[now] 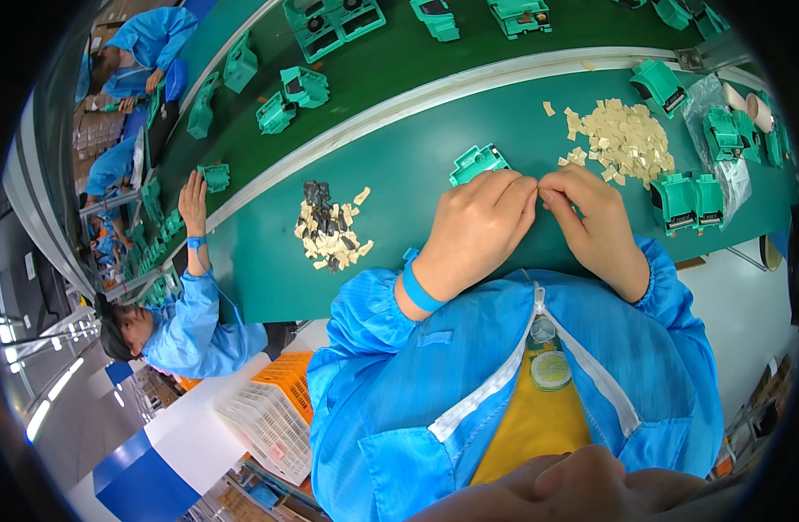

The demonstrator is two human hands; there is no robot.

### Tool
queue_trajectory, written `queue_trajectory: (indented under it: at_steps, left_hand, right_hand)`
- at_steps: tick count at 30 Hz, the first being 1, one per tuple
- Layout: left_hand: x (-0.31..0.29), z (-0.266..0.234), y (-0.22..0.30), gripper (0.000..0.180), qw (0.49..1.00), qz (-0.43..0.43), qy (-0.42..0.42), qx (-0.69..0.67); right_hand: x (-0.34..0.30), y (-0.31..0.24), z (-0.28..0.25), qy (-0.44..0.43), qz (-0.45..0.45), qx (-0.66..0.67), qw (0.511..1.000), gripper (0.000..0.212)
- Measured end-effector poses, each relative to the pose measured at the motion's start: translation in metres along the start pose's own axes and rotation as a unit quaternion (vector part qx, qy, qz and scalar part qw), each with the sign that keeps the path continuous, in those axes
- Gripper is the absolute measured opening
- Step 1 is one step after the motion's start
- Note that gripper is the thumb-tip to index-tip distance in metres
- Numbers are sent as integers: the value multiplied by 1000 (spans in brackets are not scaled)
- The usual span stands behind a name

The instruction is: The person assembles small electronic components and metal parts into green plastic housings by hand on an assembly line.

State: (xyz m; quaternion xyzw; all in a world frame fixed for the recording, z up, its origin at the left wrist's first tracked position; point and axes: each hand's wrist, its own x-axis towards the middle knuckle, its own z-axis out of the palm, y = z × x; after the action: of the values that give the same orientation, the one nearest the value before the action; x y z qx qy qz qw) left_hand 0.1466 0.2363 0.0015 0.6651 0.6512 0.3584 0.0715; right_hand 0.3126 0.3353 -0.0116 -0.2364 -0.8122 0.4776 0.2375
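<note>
My left hand [478,222] and my right hand [587,213] meet at the fingertips over the near part of the green table [391,200]. Both pinch at one spot; whatever is between the fingers is too small to make out. Just beyond my left hand lies a green plastic housing [478,163], partly hidden by that hand. Past my right hand spreads a pile of small cream-coloured pieces [626,139]. Farther left is a smaller heap of cream and black scraps [330,230]. A blue band circles my left wrist.
Green housings [676,202] stand at the right, some by a clear plastic bag [735,178]. Behind a metal rail [399,109] runs a dark green conveyor [365,78] carrying more housings. A co-worker [191,335] at the left reaches to a housing there. Crates [265,426] stand lower left.
</note>
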Motion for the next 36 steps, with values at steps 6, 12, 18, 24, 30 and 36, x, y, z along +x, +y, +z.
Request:
queue_trajectory:
  at_steps: [6, 12, 18, 24, 30, 36]
  left_hand:
    - [14, 14, -4, 8, 998, -32, -31, -34]
    - [46, 51, -18, 6, 996, -78, -33, 0]
    - [62, 79, -18, 11, 996, 9, 14, -92]
    - [53, 55, -16, 14, 984, -20, -91, -149]
    - [43, 39, -9, 17, 934, -182, -120, -283]
    - [34, 29, -10, 17, 952, -141, -120, -245]
  right_hand:
    - [-3, 16, -20, -37, 78, 64, 994, 10]
    - [-12, 48, -55, 101, 202, 202, 953, 14]
    - [-5, 44, -55, 110, 189, 105, 970, 18]
    - [0, 32, -49, 92, 171, 81, 978, 13]
    - [7, 21, -46, 83, 36, -39, 995, 10]
    - [10, 10, -43, 23, 13, -87, 996, 10]
